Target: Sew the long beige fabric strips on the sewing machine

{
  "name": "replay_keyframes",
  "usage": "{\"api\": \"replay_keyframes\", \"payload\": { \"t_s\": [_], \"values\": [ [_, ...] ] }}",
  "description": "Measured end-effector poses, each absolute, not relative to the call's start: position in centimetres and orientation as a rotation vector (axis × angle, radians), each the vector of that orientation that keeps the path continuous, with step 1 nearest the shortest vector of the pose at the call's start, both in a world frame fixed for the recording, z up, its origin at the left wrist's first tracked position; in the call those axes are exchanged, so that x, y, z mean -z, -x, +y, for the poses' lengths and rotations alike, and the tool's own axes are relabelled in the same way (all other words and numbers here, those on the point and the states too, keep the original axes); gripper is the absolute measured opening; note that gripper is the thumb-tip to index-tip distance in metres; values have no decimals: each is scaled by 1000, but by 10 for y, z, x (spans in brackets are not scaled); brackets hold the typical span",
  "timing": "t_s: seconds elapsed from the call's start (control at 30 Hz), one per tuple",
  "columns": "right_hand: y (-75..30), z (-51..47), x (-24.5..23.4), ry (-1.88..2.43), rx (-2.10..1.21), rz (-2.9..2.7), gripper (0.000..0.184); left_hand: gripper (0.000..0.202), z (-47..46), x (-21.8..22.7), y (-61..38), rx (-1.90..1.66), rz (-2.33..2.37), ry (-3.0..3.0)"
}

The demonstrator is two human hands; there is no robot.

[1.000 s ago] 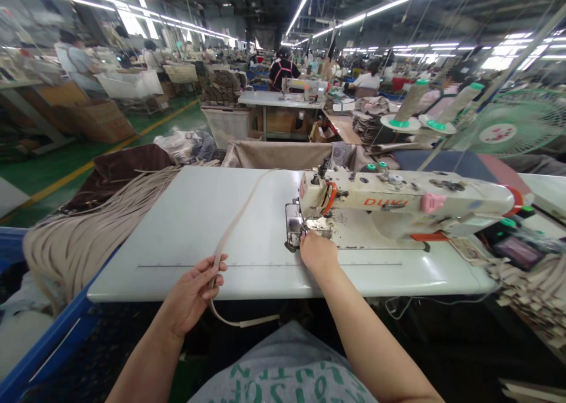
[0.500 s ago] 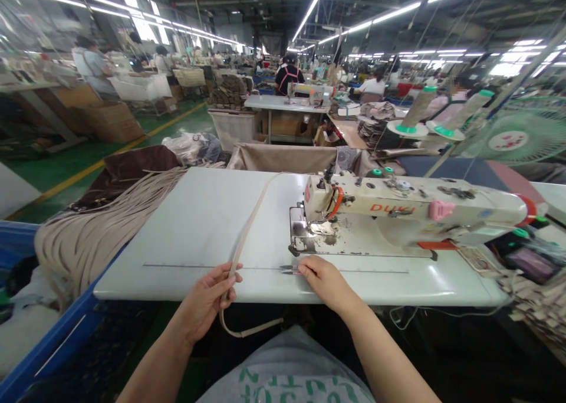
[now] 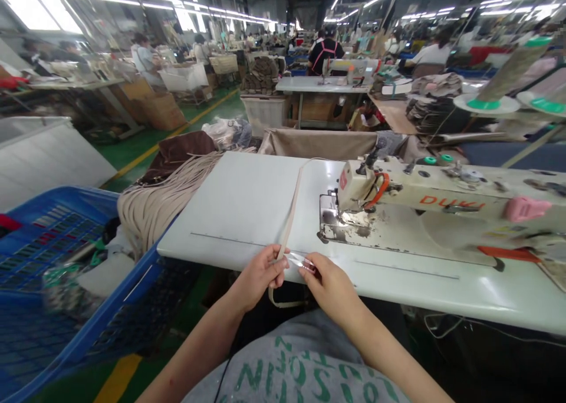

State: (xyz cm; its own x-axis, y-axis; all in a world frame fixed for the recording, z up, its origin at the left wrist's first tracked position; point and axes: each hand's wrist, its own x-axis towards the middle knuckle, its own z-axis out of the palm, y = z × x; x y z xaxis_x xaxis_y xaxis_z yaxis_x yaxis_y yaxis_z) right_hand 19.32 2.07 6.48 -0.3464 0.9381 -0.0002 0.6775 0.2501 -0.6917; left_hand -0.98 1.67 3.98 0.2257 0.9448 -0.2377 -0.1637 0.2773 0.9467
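Beige and flat, a long narrow strap (image 3: 292, 208) runs from the far edge of the white sewing table (image 3: 239, 196) straight to its near edge, where the end loops down over the rim. The left hand (image 3: 259, 276) pinches the strap closed between thumb and fingers at that near edge. The right hand (image 3: 331, 288), just beside it, grips small metal thread snips (image 3: 303, 262), their tips touching the strap. A cream sewing machine (image 3: 442, 205) fills the table's right half, beyond the right hand. A thick bundle of matching straps (image 3: 163, 199) hangs over the table's left edge beside brown fabric (image 3: 177, 149), with a blue crate (image 3: 53, 226) below. Other people work at machines behind.
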Motion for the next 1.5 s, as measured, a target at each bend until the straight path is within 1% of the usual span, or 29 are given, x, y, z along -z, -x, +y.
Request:
{"api": "replay_keyframes", "payload": {
  "t_s": [0.23, 0.33, 0.43, 0.53, 0.6, 0.67, 0.77, 0.9, 1.03, 1.17, 1.3, 1.5],
  "values": [
    [-183, 21, -66, 1447, -572, -2301, 10, 44, 15, -35, 10, -946, 1023, -1000],
    [-181, 21, -63, 1416, -460, -2336, 12, 44, 13, -39, 8, -945, 999, -1002],
    [-179, 21, -58, 1397, -261, -2343, 13, 43, 11, -47, 5, -920, 981, -1019],
    [-179, 20, -53, 1382, -83, -2339, 17, 43, 9, -53, 3, -917, 965, -1016],
    [-180, 20, -52, 1383, -42, -2310, 21, 43, 9, -54, 3, -928, 975, -1002],
    [-181, 20, -52, 1406, -62, -2244, 22, 45, 8, -51, 4, -953, 1038, -979],
    [-183, 20, -53, 1470, -183, -2167, 18, 53, 9, -39, 9, -1057, 1250, -972],
    [-182, 19, -53, 1524, -359, -2159, 15, 53, 8, -24, 19, -1052, 1456, -1046],
    [-177, 18, -54, 1493, -453, -2203, 14, 53, 2, -26, 19, -1036, 1254, -847],
    [-174, 17, -56, 1497, -445, -2226, 13, 43, -2, -38, 12, -1016, 1064, -785],
    [-175, 17, -58, 1504, -417, -2225, 14, 36, -2, -47, 7, -997, 997, -786],
    [-177, 15, -57, 1500, -386, -2240, 15, 35, -2, -54, 4, -985, 969, -762]
  ]
}}
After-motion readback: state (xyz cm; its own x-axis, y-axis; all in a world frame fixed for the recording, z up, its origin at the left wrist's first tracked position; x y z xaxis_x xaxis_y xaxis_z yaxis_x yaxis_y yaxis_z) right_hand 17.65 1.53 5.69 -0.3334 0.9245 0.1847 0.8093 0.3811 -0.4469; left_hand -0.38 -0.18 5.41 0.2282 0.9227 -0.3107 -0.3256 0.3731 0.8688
